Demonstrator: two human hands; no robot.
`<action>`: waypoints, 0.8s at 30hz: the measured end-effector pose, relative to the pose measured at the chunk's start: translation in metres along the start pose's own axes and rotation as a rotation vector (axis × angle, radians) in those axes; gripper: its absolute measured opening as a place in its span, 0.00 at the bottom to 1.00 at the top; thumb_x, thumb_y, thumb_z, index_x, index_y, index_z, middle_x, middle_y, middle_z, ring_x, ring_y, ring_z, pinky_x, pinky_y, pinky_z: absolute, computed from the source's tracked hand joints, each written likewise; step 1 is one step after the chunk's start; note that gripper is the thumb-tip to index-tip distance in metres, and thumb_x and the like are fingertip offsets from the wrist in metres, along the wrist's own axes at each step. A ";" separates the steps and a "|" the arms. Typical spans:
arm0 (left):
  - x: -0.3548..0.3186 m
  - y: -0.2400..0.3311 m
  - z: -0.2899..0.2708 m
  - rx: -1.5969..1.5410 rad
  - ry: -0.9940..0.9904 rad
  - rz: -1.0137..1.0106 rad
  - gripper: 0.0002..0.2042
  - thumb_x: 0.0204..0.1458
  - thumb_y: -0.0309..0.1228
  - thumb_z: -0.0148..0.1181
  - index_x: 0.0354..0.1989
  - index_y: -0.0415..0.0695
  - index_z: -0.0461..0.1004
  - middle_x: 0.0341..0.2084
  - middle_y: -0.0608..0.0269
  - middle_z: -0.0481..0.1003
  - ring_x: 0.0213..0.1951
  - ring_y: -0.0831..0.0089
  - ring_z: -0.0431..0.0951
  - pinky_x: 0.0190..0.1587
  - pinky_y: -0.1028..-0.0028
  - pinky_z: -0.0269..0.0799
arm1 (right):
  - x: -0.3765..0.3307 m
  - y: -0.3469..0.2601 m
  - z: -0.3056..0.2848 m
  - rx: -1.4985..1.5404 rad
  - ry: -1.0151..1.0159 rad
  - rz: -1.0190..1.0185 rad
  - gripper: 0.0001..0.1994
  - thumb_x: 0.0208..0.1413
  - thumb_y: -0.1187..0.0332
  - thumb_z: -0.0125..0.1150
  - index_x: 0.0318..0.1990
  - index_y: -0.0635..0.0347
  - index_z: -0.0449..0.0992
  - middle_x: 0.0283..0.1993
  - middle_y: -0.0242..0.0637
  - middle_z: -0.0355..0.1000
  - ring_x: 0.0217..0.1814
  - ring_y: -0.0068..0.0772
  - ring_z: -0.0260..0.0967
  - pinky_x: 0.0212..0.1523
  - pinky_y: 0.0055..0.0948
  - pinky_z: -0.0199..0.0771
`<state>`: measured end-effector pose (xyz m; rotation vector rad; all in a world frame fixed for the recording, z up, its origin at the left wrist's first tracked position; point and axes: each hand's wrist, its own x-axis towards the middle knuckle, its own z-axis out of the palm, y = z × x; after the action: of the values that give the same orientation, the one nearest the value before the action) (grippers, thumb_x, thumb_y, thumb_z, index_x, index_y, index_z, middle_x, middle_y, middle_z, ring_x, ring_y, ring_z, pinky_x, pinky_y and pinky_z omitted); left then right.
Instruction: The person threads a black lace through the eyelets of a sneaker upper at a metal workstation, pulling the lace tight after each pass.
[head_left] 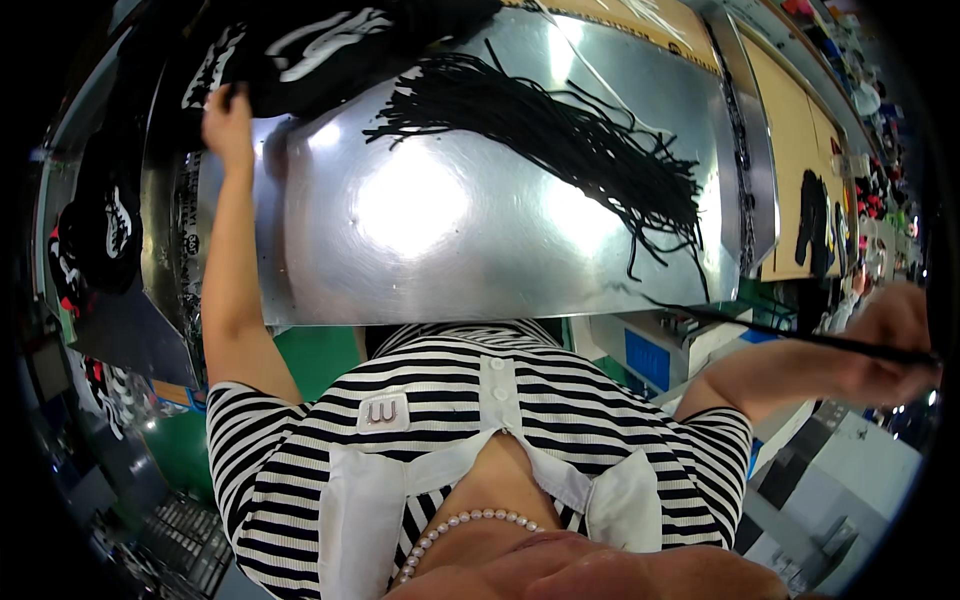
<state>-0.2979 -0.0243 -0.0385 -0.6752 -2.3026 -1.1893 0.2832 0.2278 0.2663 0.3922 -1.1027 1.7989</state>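
My left hand (pixel 230 128) is at the far left of the metal table, its fingers bent together against black fabric pieces with white markings (pixel 325 45), which look like shoe uppers. What those fingers pinch blends into the black. Out to the right, my right hand (pixel 890 345) is closed on a black shoelace (pixel 790 332), stretched from the table's front right corner; motion blurs this hand. A thick bundle of black shoelaces (pixel 550 135) lies slantwise across the table, with loose ends fanning out on both sides.
The shiny metal table (pixel 330 240) has a raised rim at right. Beyond it, a tan board (pixel 775 130) carries dark strips. More black-and-white pieces (pixel 115 225) lie at the left. A yellow ruler edge (pixel 640 35) and a white cord (pixel 590 65) are at the back.
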 end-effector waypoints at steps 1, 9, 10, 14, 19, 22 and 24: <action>0.000 0.023 -0.011 -0.270 0.107 -0.020 0.11 0.54 0.29 0.62 0.44 0.40 0.76 0.36 0.58 0.78 0.39 0.68 0.78 0.44 0.71 0.72 | -0.021 0.025 -0.007 -0.224 0.135 0.124 0.07 0.58 0.69 0.59 0.37 0.60 0.68 0.26 0.28 0.61 0.21 0.13 0.53 0.21 0.16 0.52; -0.206 0.218 -0.064 -0.055 -0.610 0.345 0.24 0.38 0.25 0.63 0.49 0.40 0.73 0.51 0.43 0.69 0.52 0.46 0.72 0.53 0.52 0.67 | -0.166 0.232 -0.018 0.077 0.345 1.132 0.08 0.62 0.67 0.59 0.40 0.59 0.67 0.27 0.37 0.69 0.16 0.17 0.52 0.16 0.15 0.47; -0.223 0.224 -0.063 -0.150 -0.627 0.251 0.27 0.37 0.26 0.64 0.53 0.40 0.71 0.54 0.42 0.66 0.57 0.43 0.66 0.56 0.51 0.64 | -0.167 0.250 -0.006 0.120 0.362 1.110 0.07 0.63 0.68 0.58 0.40 0.59 0.67 0.26 0.36 0.68 0.16 0.16 0.51 0.16 0.15 0.47; -0.198 0.241 -0.097 -0.319 -0.528 0.322 0.17 0.48 0.24 0.61 0.49 0.39 0.72 0.50 0.50 0.70 0.53 0.53 0.71 0.54 0.63 0.68 | -0.153 0.265 -0.002 -0.050 0.436 1.035 0.04 0.67 0.67 0.53 0.40 0.55 0.68 0.28 0.30 0.68 0.13 0.11 0.51 0.12 0.12 0.46; -0.178 0.183 -0.143 0.290 -0.807 0.331 0.14 0.54 0.38 0.60 0.42 0.41 0.76 0.36 0.55 0.75 0.41 0.57 0.75 0.47 0.63 0.69 | -0.179 0.309 -0.014 -0.143 0.265 0.997 0.05 0.64 0.73 0.54 0.45 0.62 0.71 0.31 0.34 0.73 0.17 0.11 0.55 0.16 0.12 0.46; -0.154 0.177 -0.126 0.336 -1.174 0.054 0.22 0.59 0.48 0.54 0.44 0.38 0.76 0.37 0.48 0.77 0.43 0.52 0.77 0.47 0.61 0.71 | -0.178 0.323 -0.013 -0.318 0.280 0.978 0.09 0.63 0.73 0.57 0.48 0.62 0.70 0.31 0.34 0.74 0.18 0.10 0.55 0.16 0.11 0.47; -0.129 0.184 -0.101 0.140 -1.505 -0.122 0.29 0.63 0.57 0.46 0.49 0.39 0.75 0.40 0.44 0.78 0.45 0.52 0.77 0.46 0.60 0.72 | -0.182 0.329 -0.029 -0.359 0.305 0.978 0.13 0.64 0.71 0.58 0.53 0.63 0.70 0.32 0.36 0.75 0.18 0.10 0.57 0.15 0.10 0.50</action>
<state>-0.0683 -0.0436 0.0492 -1.8072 -3.5292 -0.4652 0.0994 0.1052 -0.0396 -0.7460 -1.4800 2.2841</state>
